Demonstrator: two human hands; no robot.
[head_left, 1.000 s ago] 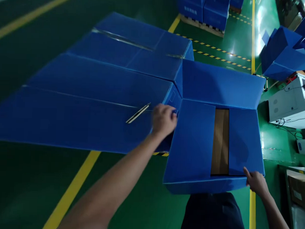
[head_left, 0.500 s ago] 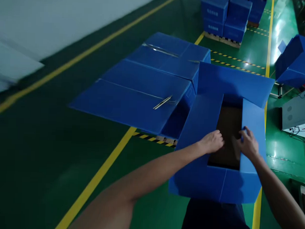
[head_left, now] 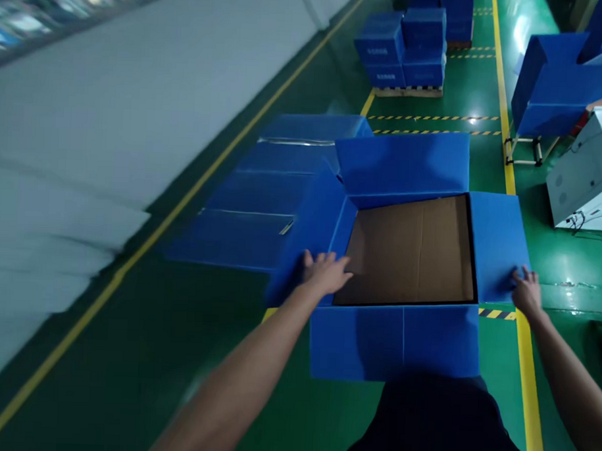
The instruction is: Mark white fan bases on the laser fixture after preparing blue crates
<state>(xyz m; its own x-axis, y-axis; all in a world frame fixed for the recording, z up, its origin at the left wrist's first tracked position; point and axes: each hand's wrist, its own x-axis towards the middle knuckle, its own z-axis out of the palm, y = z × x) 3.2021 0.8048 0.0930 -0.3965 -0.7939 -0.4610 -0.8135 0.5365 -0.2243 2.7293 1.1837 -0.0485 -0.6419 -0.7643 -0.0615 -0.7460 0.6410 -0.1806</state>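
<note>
A blue cardboard box (head_left: 394, 344) stands in front of my body with its flaps folded outward. A flat brown cardboard sheet (head_left: 413, 249) shows inside it. My left hand (head_left: 327, 274) is open, fingers spread, over the inner edge of the raised left flap (head_left: 300, 235). At the outer corner of the right flap (head_left: 500, 239) is my right hand (head_left: 527, 291), its fingers apart and touching or just over the flap. The far flap (head_left: 404, 164) tilts up and away. The near flap hangs toward me.
Closed blue boxes (head_left: 263, 191) lie to the left, blurred. Farther off, more blue boxes (head_left: 403, 48) are stacked on a pallet. At right are an open blue box on a stand (head_left: 557, 90) and a white cabinet (head_left: 582, 173). A pale wall (head_left: 137, 108) runs along the left.
The left and right flaps have swung outward, uncovering much more of the brown cardboard. My hands have moved apart, left hand leftward and right hand rightward. The view has shifted.
</note>
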